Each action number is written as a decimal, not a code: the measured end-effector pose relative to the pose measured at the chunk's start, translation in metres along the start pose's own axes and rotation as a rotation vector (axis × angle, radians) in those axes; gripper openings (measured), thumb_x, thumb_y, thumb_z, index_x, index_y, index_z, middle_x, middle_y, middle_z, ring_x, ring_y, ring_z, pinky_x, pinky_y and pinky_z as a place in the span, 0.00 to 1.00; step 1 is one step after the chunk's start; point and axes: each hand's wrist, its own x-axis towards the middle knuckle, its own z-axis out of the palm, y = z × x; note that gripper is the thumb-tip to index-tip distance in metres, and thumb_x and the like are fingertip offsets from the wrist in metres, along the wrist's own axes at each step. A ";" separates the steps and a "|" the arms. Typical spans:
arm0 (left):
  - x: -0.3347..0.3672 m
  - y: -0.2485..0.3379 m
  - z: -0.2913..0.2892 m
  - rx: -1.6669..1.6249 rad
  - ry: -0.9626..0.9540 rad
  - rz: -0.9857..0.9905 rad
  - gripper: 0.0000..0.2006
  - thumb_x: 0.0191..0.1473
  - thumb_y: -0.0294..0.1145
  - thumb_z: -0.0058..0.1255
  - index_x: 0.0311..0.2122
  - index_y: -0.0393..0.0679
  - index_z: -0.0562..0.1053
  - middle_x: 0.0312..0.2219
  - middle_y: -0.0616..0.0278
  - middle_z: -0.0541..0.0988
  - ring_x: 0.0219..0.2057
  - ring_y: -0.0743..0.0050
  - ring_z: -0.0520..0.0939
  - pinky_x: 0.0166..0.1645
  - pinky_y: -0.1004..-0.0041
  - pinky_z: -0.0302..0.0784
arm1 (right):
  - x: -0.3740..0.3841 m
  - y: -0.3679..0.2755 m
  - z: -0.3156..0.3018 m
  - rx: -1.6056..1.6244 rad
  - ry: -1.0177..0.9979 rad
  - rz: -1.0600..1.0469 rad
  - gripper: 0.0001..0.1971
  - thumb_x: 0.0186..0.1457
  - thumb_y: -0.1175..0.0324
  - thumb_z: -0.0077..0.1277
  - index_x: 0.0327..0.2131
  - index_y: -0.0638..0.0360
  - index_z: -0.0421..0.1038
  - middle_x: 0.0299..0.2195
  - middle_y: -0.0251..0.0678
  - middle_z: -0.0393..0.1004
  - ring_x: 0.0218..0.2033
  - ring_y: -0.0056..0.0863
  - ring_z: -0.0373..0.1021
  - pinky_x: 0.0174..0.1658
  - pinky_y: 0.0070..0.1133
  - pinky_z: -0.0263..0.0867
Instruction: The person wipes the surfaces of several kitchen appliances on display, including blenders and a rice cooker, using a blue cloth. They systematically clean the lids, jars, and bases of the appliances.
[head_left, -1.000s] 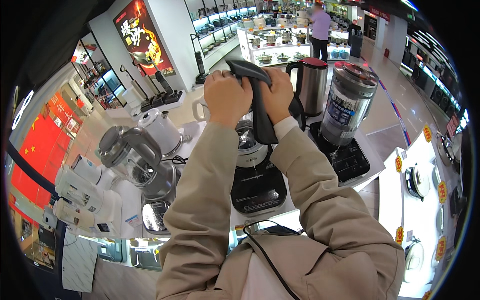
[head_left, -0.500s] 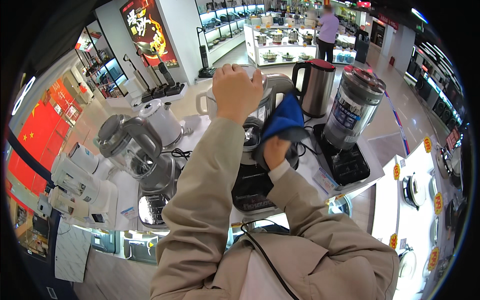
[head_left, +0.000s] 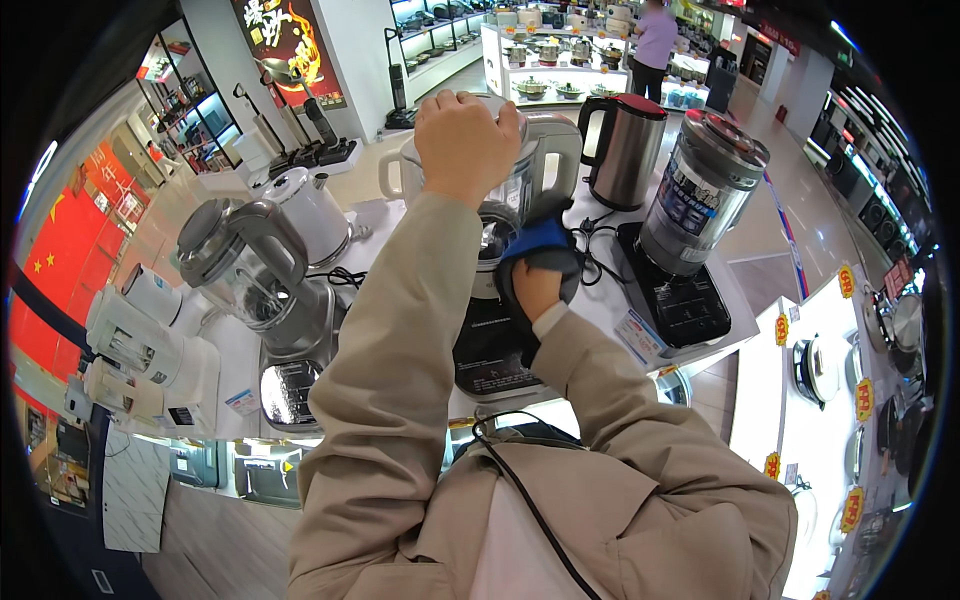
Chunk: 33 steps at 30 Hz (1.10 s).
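My left hand (head_left: 466,145) is wrapped over the lid of a clear blender jug, and its fingers hide most of that lid. The jug's grey handle (head_left: 556,155) stands to the right. Below, the blender's dark base (head_left: 492,345) rests on the white display table (head_left: 410,392). In my right hand (head_left: 536,287) is a blue and black cloth (head_left: 543,240), pressed against the blender's right side where jug and base meet. Its fingers are partly covered by the cloth.
To the right stand a steel kettle (head_left: 628,155) with a red lid and a glass jug appliance (head_left: 703,195) on a black base. Leftward are another grey blender (head_left: 250,265), a white kettle (head_left: 308,215) and white blenders (head_left: 135,340). Loose black cables (head_left: 592,250) lie beside the kettle.
My right hand has brought the cloth down and left, from beside the jug's handle to the lower part of the blender. My left hand remains on the lid. The view has shifted slightly.
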 end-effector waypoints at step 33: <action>0.044 -0.059 0.000 -0.509 -0.530 0.113 0.20 0.54 0.41 0.43 0.48 0.41 0.70 0.40 0.44 0.77 0.43 0.43 0.77 0.47 0.61 0.72 | 0.150 -0.073 -0.102 0.445 0.193 -0.089 0.14 0.57 0.62 0.46 0.42 0.62 0.66 0.35 0.43 0.71 0.42 0.39 0.67 0.51 0.39 0.59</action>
